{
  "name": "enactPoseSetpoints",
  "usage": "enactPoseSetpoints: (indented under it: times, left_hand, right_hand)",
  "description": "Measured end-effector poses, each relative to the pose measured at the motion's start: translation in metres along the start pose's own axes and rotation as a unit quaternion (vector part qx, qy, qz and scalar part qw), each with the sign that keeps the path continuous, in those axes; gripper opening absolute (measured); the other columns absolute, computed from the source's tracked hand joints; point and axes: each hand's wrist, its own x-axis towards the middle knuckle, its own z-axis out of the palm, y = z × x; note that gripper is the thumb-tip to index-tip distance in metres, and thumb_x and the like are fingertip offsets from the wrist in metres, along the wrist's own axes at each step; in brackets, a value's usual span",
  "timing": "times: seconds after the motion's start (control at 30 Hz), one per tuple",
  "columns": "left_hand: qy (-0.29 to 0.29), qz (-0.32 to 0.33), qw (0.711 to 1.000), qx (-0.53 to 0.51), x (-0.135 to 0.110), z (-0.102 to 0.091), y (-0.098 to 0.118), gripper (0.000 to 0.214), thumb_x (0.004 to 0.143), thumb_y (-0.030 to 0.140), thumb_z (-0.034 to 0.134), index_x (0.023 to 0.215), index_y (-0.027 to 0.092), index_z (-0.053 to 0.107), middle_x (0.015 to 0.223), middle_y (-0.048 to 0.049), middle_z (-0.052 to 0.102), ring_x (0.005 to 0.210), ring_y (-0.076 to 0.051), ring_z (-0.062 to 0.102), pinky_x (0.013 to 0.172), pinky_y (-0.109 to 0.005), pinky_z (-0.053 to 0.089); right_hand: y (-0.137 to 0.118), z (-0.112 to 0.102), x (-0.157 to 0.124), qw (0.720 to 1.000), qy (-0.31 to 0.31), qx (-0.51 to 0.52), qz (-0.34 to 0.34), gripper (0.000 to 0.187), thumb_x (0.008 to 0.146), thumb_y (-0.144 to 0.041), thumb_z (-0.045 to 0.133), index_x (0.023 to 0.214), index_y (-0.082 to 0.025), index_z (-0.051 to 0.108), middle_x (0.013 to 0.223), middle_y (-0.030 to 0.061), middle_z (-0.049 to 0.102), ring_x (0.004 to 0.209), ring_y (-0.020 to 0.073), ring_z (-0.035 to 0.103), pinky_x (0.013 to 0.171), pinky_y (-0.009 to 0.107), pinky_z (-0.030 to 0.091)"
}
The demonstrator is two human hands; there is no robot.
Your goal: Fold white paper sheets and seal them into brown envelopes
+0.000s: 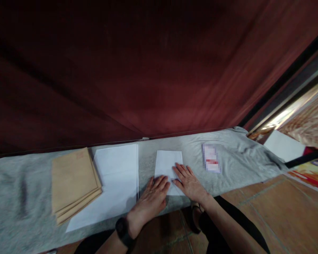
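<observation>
A small white rectangle of paper, which looks folded, lies on a grey cloth in front of me. My left hand rests on its lower left part, fingers stretched forward and close together. Lying flat on the right side of the same paper is my right hand, its fingers spread. Neither hand grips anything. The paper under my palms and fingers is hidden. Left of my hands is a stack of larger white sheets.
Several brown envelopes overlap the white sheets' left side. To the right lies a small blurred-out card or packet. A dark red curtain hangs behind the cloth. Tiled floor and a white board-like piece appear at right.
</observation>
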Motion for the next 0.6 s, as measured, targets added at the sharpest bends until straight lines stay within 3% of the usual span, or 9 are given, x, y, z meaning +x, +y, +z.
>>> enactPoseSetpoints:
  times: [0.13,0.27,0.4,0.6]
  left_hand:
    - [0.036,-0.017,0.997,0.061,-0.003,0.027,0.008,0.061,0.089,0.01,0.041,0.149,0.02,0.043,0.159,-0.0092,0.037,0.149,-0.026,0.03,0.12,-0.053,0.03]
    - [0.058,-0.029,0.994,0.093,-0.006,0.036,0.013,0.067,0.085,0.003,0.037,0.15,0.021,0.041,0.159,-0.009,0.037,0.149,-0.026,0.031,0.119,-0.054,0.033]
    - [0.057,-0.043,0.992,0.102,-0.005,0.029,0.014,0.071,0.082,-0.002,0.036,0.149,0.021,0.044,0.159,-0.0073,0.038,0.147,-0.026,0.034,0.118,-0.051,0.034]
    - [0.026,-0.077,0.996,0.021,0.008,-0.002,-0.003,0.051,0.088,0.003,0.041,0.131,0.022,0.061,0.143,-0.0072,0.059,0.132,-0.022,0.054,0.109,-0.042,0.044]
  right_hand:
    - [0.0,0.0,0.0,1.0,0.001,-0.001,0.001,0.057,0.102,-0.044,0.042,0.154,-0.023,0.035,0.159,0.0099,0.036,0.147,0.0254,0.034,0.12,0.051,0.029]
    - [-0.001,-0.003,0.001,1.0,-0.005,0.0,0.002,0.057,0.102,-0.045,0.042,0.154,-0.023,0.035,0.16,0.0098,0.035,0.146,0.0259,0.035,0.119,0.052,0.029]
    - [-0.001,-0.005,0.002,1.0,-0.015,0.006,0.004,0.056,0.102,-0.045,0.041,0.153,-0.022,0.037,0.16,0.01,0.034,0.146,0.0265,0.036,0.119,0.052,0.029]
    - [0.009,-0.012,0.004,0.998,-0.039,0.054,0.0,0.051,0.103,-0.037,0.039,0.152,-0.023,0.039,0.159,0.0073,0.038,0.146,0.0215,0.036,0.12,0.049,0.031]
